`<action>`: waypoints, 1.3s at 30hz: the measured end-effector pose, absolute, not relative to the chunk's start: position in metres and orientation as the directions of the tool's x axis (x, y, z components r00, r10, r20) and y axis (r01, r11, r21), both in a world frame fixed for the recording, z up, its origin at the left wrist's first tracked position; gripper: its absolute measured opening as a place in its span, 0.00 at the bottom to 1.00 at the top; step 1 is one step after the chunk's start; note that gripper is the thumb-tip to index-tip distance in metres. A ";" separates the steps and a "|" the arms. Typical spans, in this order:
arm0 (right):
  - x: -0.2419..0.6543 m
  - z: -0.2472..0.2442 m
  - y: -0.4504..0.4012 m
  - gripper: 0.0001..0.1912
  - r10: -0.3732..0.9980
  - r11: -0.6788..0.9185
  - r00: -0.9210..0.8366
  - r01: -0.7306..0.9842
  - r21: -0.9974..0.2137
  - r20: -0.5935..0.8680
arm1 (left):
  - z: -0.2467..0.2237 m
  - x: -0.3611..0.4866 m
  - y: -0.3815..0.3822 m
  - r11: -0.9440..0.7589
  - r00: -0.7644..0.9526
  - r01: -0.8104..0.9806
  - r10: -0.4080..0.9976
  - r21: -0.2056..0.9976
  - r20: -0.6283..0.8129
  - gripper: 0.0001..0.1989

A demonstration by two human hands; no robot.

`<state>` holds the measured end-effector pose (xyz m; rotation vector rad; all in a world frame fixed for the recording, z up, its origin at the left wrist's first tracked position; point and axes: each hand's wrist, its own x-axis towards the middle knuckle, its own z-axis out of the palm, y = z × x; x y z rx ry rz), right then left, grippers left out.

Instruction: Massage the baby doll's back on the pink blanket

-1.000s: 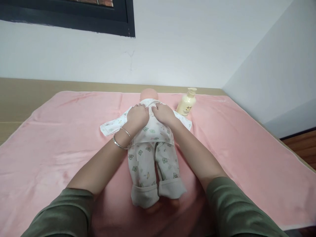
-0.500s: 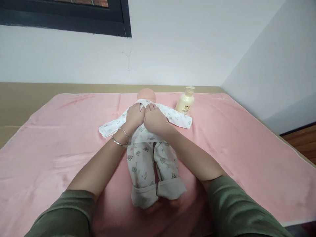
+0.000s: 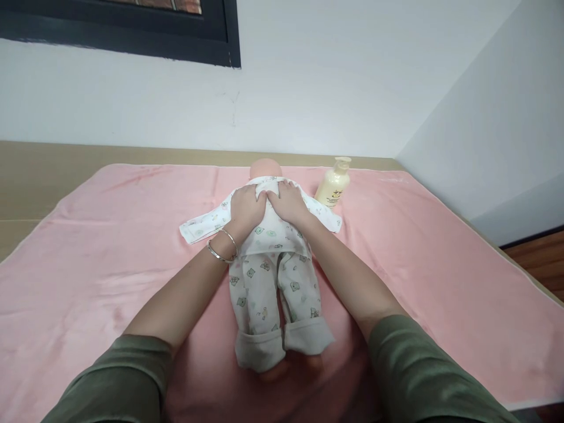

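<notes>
A baby doll [image 3: 265,168] lies stretched out on a pink blanket, its head at the far end and its feet toward me. It wears a white patterned top [image 3: 274,235] with sleeves spread to both sides and matching trousers [image 3: 259,294] with turned-up cuffs. My left hand [image 3: 247,205] rests flat on the left of the doll's upper body, thumb pointing inward. Mirroring it on the right, my right hand [image 3: 288,202] lies with fingers stretched out. The two thumbs nearly meet over the middle. A silver bangle [image 3: 222,247] circles my left wrist.
The pink blanket [image 3: 418,282] covers most of the wooden surface [image 3: 57,182]. A cream pump bottle [image 3: 333,183] stands beyond the doll's right-hand sleeve. Behind rises a white wall [image 3: 308,88] with a dark window frame [image 3: 176,35] at upper left.
My hands have moved apart from the middle of the doll's upper body toward its sides, and the fingers have spread out flat. The view has shifted slightly.
</notes>
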<state>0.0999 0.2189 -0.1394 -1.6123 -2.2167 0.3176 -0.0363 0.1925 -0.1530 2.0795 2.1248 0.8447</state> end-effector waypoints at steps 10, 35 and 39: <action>0.100 -0.140 0.220 0.36 0.947 0.318 -0.272 0.869 -0.379 0.171 | -0.149 -0.036 0.190 -0.052 -0.086 0.910 0.947 0.412 0.310 0.23; 0.101 -0.142 0.221 0.34 0.940 0.333 -0.273 0.863 -0.380 0.204 | -0.148 -0.036 0.190 -0.048 -0.089 0.912 0.947 0.406 0.310 0.23; 0.101 -0.138 0.222 0.32 0.940 0.338 -0.286 0.853 -0.397 0.184 | -0.143 -0.031 0.183 -0.040 -0.081 0.934 0.944 0.354 0.320 0.22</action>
